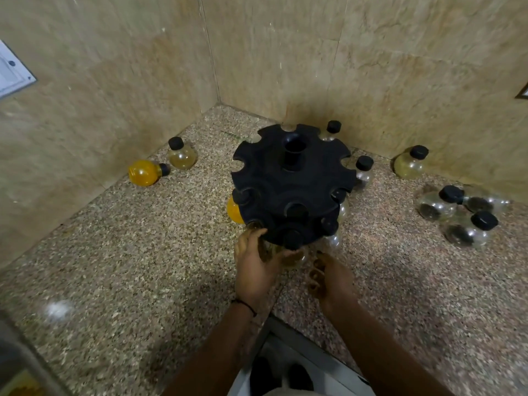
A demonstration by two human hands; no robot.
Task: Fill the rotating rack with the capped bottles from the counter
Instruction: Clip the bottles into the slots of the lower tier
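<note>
Rotating rack (291, 172): standing in the head view at the middle of the speckled counter (114, 267), close to the far corner of the tiled walls; black, two notched tiers, hollow centre post pointing up.
Racked bottles: hanging by black caps in the near notches; orange-filled bottle (234, 210) showing under the left rim, clear bottle (333, 240) showing under the near-right rim.
Left hand (254, 270): reaching to the near-left rim of the lower tier, fingers and thumb curling round a pale bottle (271, 250) there; blur hiding whether that bottle is sitting in a notch.
Right hand (331, 278): hovering just near of the rack, apart from it, fingers curling loosely, gripping nothing visible.
Far-left bottles: orange bottle (145, 172) lying on its side by the left wall, pale yellow bottle (182, 156) standing upright just beside it.
Bottles round the rack: capped bottle (331, 130) standing behind the far-right rim, clear capped bottle (364, 170) standing just right of the rack.
Right-side bottles: yellowish bottle (410, 164) standing against the right wall; three clear bottles (457, 221) clustering nearer, well apart from the rack.
Left wall: carrying a white switch plate (13, 72).
</note>
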